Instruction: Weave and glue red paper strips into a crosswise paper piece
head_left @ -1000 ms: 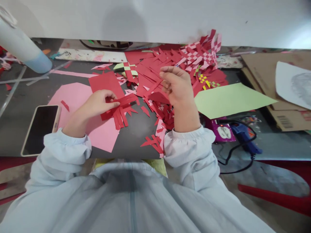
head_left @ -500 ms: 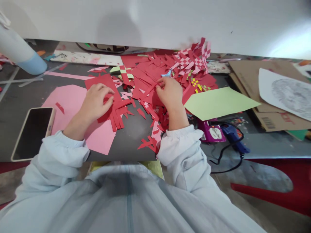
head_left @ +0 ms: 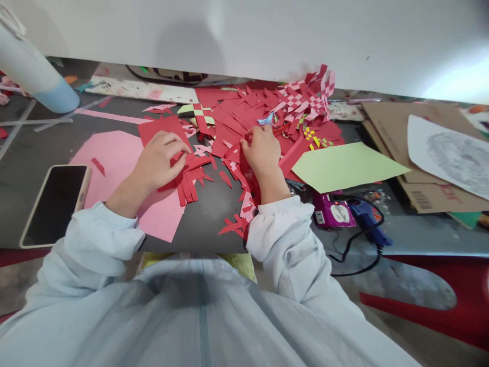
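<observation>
At a dark grey tabletop (head_left: 212, 224), the left hand (head_left: 162, 158), thumb and fingers parted, bends over fanned red paper strips (head_left: 187, 187) at eleven o'clock; the right hand (head_left: 263, 152) curls at one, grip hidden; beyond, red-and-pink checkered paper weaves (head_left: 295, 98) look finished, the strips barely begun

A drawing (head_left: 449, 153) lies on cardboard (head_left: 385, 122), a phone (head_left: 55, 205) far left.

Dark table (head_left: 210, 214) bears phone (head_left: 55, 204), bottle (head_left: 57, 94), pink sheet (head_left: 110, 158), red paper scraps (head_left: 235, 117), cardboard (head_left: 424, 196)
</observation>
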`<action>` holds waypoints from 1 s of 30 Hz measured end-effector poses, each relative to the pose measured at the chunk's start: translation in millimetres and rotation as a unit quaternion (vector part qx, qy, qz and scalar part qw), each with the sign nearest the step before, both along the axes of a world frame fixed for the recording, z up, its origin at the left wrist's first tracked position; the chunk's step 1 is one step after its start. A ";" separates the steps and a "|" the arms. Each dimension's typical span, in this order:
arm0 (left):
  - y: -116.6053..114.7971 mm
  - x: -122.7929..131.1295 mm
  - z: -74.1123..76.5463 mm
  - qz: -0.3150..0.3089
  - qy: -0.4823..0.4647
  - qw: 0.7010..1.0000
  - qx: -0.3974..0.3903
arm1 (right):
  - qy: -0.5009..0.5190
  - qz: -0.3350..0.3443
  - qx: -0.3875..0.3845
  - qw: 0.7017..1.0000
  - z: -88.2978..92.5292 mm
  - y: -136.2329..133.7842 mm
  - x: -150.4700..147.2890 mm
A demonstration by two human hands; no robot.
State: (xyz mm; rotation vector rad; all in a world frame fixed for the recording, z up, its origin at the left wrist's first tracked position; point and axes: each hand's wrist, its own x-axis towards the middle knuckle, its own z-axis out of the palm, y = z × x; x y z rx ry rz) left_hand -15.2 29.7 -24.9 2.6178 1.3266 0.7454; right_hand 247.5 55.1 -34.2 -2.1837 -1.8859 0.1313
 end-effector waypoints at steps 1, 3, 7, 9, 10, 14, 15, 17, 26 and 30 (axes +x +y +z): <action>-0.1 0.1 -0.2 -0.004 -0.003 1.000 -0.001 | 0.000 -0.001 0.001 1.000 0.1 0.1 -0.4; -0.3 0.1 -1.2 -0.009 -0.008 1.000 0.002 | -0.001 -0.007 0.000 1.000 0.2 0.2 -1.1; -0.1 0.0 -3.9 -0.018 -0.002 1.000 0.000 | -0.002 -0.011 -0.006 1.000 -2.7 1.2 -0.9; -0.2 0.2 -4.5 -0.019 0.003 1.000 -0.004 | 0.005 -0.004 -0.002 1.000 -6.2 2.5 0.3; -0.3 0.4 -4.6 -0.021 0.005 1.000 -0.004 | 0.009 -0.002 0.004 1.000 -8.1 3.3 1.0; -0.7 1.2 -4.0 -0.024 0.010 1.000 0.004 | 0.039 0.000 0.041 0.998 -14.2 7.0 3.6; -0.9 1.4 -3.7 -0.024 0.010 1.000 0.007 | 0.054 0.005 0.054 0.997 -15.0 8.0 4.2; -1.4 1.5 -2.9 -0.023 0.011 1.000 0.007 | 0.095 0.018 0.085 0.992 -15.9 10.0 5.7; -4.3 2.8 0.7 0.003 -0.012 1.000 0.023 | 0.370 0.097 0.214 0.899 -22.3 18.2 10.9; -10.1 5.4 7.7 0.039 -0.051 0.998 -0.017 | 0.418 0.151 0.243 0.862 -13.6 9.8 3.5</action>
